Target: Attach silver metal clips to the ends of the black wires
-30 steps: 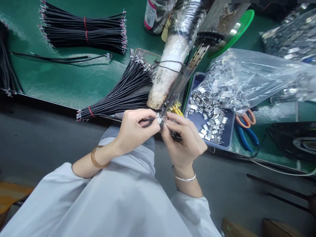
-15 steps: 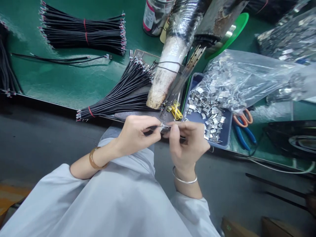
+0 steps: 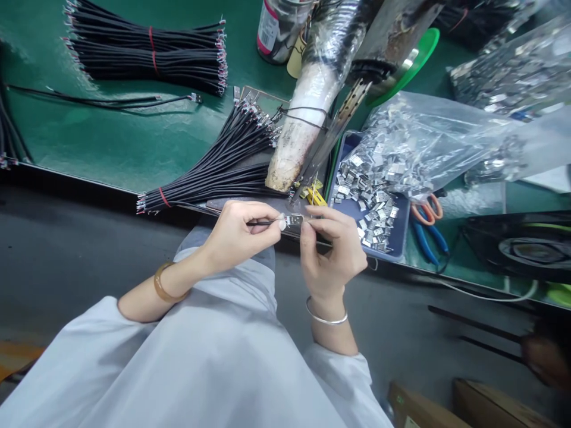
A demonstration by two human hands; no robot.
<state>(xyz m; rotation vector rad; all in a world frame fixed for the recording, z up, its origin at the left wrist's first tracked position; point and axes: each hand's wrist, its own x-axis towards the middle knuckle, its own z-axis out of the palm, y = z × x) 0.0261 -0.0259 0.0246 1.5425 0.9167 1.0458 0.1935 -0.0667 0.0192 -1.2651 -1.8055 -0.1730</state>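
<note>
Between thumb and fingers, my left hand [image 3: 243,232] pinches the end of a black cable [image 3: 261,223]. My right hand [image 3: 332,244] is closed on a small silver USB connector [image 3: 294,220], which meets the cable's wire end. Both hands are just in front of the table edge. Behind them, a bundle of black cables [image 3: 205,172] with a red tie lies fanned out, several with metal connectors at the far end. The tip of a soldering iron [image 3: 307,172] slants down above the hands, beside a tape-wrapped tube [image 3: 289,142].
A blue tray [image 3: 399,238] of loose connectors [image 3: 375,214] sits to the right, a plastic bag [image 3: 428,137] of more over it. Pliers [image 3: 428,232], a black fan-like device [image 3: 526,246] and a yellow tool [image 3: 316,196] lie nearby. Another cable bundle [image 3: 147,53] rests back left.
My hands have drawn slightly apart, and the connector now shows plainly between them. The whole view has shifted a little.
</note>
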